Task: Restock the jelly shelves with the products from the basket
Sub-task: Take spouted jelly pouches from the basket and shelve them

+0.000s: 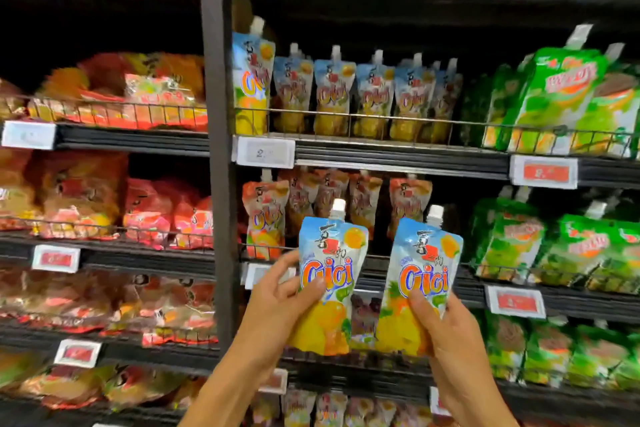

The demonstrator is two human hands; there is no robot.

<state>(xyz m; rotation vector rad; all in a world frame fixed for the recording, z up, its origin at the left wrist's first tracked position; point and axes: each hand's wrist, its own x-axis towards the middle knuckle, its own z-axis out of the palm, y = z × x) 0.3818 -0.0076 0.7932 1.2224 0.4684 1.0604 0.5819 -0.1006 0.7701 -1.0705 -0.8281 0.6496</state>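
Note:
My left hand [277, 302] grips a blue-and-yellow orange jelly pouch [329, 267] with a white spout, held upright in front of the shelves. My right hand [440, 329] holds a second matching jelly pouch [424, 274] beside it, tilted slightly right. Both pouches hang in the air below the shelf [398, 158] that carries a row of the same blue jelly pouches [346, 97] behind a wire rail. The basket is not in view.
Red jelly pouches [265, 215] fill the shelf right behind my hands. Green pouches [561, 100] stand at the right on several shelves. Bagged sweets [114, 94] lie in the left bay, past a dark upright post [216, 149]. Price tags [266, 152] line the shelf edges.

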